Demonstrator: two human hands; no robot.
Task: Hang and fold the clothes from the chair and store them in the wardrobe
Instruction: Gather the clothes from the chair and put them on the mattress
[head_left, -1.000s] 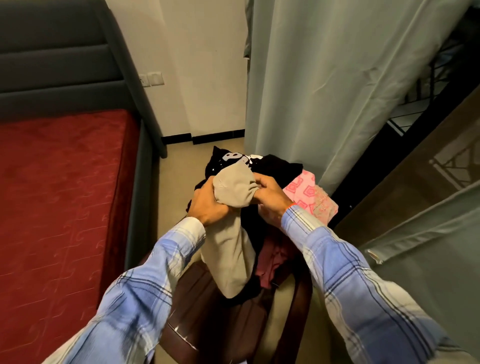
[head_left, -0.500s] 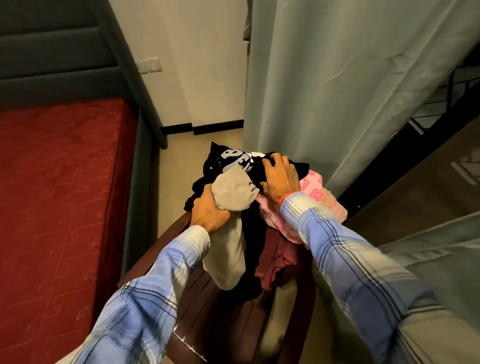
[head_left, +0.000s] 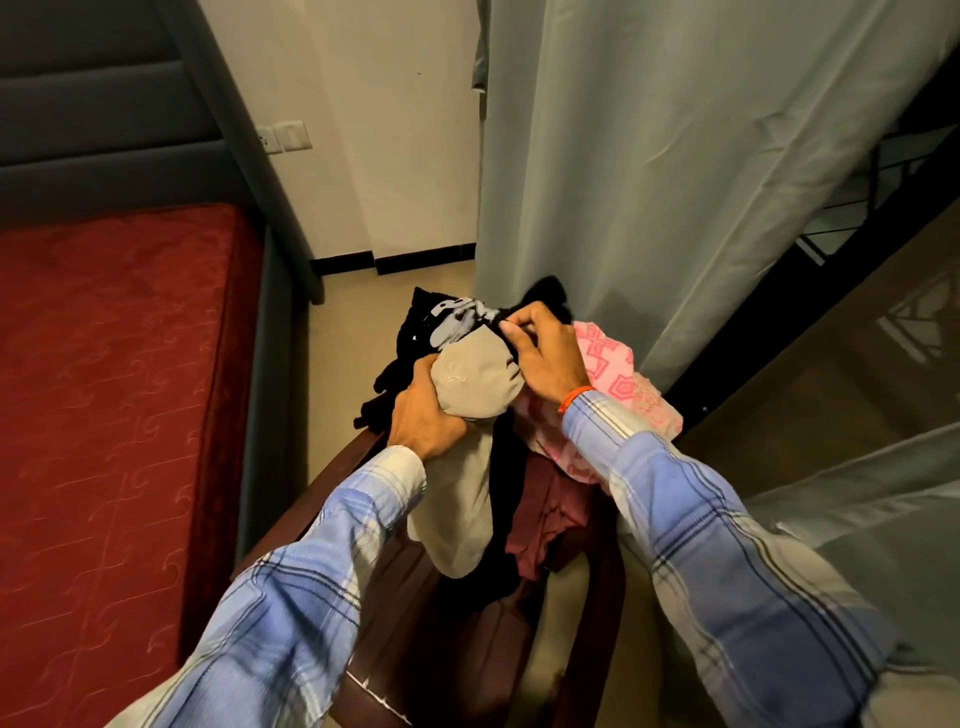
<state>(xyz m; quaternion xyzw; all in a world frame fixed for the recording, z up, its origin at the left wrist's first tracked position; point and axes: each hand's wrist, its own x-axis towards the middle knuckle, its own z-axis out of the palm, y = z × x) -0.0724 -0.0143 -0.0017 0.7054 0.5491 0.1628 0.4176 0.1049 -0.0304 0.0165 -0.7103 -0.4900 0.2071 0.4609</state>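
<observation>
Behind the left hand (head_left: 423, 415) gripping beige cloth (head_left: 475, 387), right hand (head_left: 543, 358) pinches half-hidden black garment (head_left: 415, 332).

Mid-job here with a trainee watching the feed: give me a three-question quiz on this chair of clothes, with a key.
1. True or false: the left hand grips the beige garment.
2. Which garment does the right hand pinch? A) the pink patterned garment B) the black printed garment C) the maroon garment
3. Fill in: the clothes are piled on the dark brown ____, between the red bed and the pale green curtain.

Key: 1 true; 2 B; 3 chair.
</observation>
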